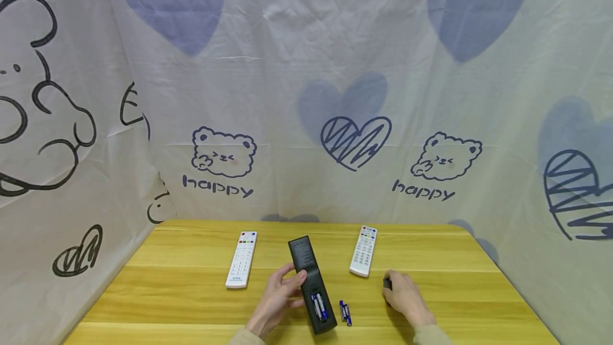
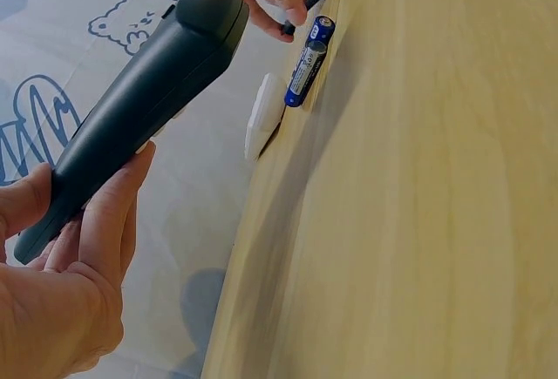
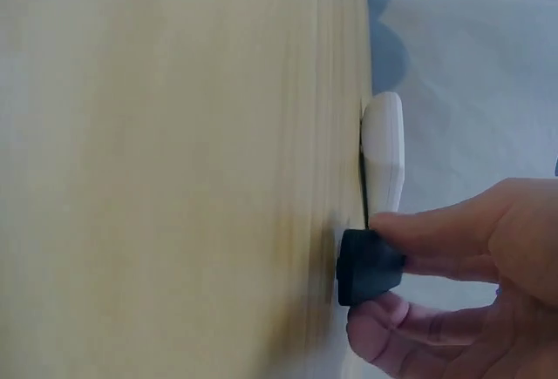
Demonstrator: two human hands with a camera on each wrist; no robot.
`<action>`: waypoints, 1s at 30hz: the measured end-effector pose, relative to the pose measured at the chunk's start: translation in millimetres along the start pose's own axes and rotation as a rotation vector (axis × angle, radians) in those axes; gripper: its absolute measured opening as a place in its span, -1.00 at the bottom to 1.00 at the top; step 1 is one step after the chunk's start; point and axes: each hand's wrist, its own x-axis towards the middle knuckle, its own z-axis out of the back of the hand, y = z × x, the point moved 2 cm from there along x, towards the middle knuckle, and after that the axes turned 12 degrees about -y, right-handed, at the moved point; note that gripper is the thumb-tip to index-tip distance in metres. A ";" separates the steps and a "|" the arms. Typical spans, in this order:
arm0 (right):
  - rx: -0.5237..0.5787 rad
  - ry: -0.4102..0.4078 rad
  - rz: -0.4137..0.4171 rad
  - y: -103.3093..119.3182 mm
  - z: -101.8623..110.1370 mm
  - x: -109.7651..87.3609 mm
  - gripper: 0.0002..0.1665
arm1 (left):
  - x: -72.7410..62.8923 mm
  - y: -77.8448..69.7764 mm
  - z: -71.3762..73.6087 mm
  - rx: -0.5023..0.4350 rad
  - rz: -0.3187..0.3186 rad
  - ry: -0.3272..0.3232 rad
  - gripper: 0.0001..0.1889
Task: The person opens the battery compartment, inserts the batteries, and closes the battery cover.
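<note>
My left hand [image 1: 280, 297] grips a black remote control [image 1: 305, 259], tilted with its back facing up. Its battery compartment is uncovered, and blue-and-silver batteries [image 1: 319, 305] lie inside. In the left wrist view the remote [image 2: 139, 109] is held above the table, thumb on one side and fingers on the other. On the right, my right hand [image 1: 406, 297] pinches a small black battery cover [image 3: 370, 266] between thumb and fingers, at the tabletop. A loose pair of blue-and-silver batteries [image 1: 345, 313] rests on the table between the black remote and the right hand.
A white remote control [image 1: 241, 260] lies at the back left of the wooden table [image 1: 191, 292]. Another white remote [image 1: 363, 251] lies farther right, beyond the loose batteries. A pale printed cloth [image 1: 287, 95] hangs behind the table and along its sides.
</note>
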 end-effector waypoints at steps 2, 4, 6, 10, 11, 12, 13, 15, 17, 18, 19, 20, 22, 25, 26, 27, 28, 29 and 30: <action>0.026 -0.014 -0.008 0.9 -0.6 1.2 -0.68 | -0.1 -0.2 -0.3 0.000 0.002 -0.001 -0.42; 0.051 -0.048 0.006 1.3 -0.2 1.9 -0.75 | -0.2 -0.4 -0.5 0.000 0.003 0.000 -0.41; 0.078 -0.092 0.028 1.4 0.6 2.3 -0.83 | -0.2 -0.4 -0.4 -0.002 0.003 0.000 -0.40; 0.116 -0.171 0.062 2.0 2.5 2.7 -0.94 | -0.1 -0.1 0.0 -0.003 0.004 0.001 -0.39; 0.127 -0.176 0.056 2.0 2.6 3.0 -0.94 | 0.0 0.0 0.1 -0.004 0.005 0.002 -0.39; 0.137 -0.184 0.053 2.7 3.1 3.0 -0.95 | 0.0 0.1 0.2 -0.003 0.005 0.002 -0.39; 0.150 -0.185 0.041 3.1 3.4 3.2 -0.94 | 0.1 0.3 0.3 -0.002 0.004 0.002 -0.40; 0.179 -0.190 0.022 4.3 4.2 3.1 -0.91 | 0.3 0.6 0.5 -0.001 0.004 0.003 -0.40; 0.209 -0.202 0.014 5.4 4.2 3.0 -0.89 | 0.6 1.1 0.7 -0.001 0.004 0.004 -0.40; 0.224 -0.211 0.017 6.3 4.2 2.7 -0.89 | 0.8 1.3 0.9 -0.001 0.005 0.004 -0.40; 0.246 -0.216 0.021 7.0 3.7 2.5 -0.89 | 1.0 1.5 1.0 -0.001 0.005 0.004 -0.40; 0.268 -0.222 0.028 7.9 3.3 1.9 -0.89 | 1.2 1.7 1.1 -0.002 0.006 0.004 -0.40; 0.321 -0.220 0.041 10.0 2.4 0.3 -0.89 | 1.4 1.9 1.3 -0.003 0.008 0.005 -0.40; 0.420 -0.173 0.043 14.3 1.5 -1.9 -0.86 | 1.6 2.2 1.4 -0.007 0.007 0.006 -0.40; 0.453 -0.151 0.046 15.4 1.5 -2.8 -0.84 | 1.7 2.3 1.4 -0.009 0.007 0.007 -0.40; 0.488 -0.125 0.052 16.3 1.5 -3.3 -0.83 | 1.8 2.4 1.5 -0.011 0.006 0.008 -0.40; 0.522 -0.100 0.057 17.3 1.6 -3.6 -0.81 | 2.1 2.7 1.6 -0.013 0.006 0.008 -0.41; 0.555 -0.077 0.066 17.9 1.4 -3.6 -0.80 | 2.3 2.9 1.7 -0.015 0.006 0.008 -0.41; 0.588 -0.055 0.082 18.2 1.4 -3.6 -0.78 | 2.6 3.3 2.0 -0.016 0.006 0.008 -0.41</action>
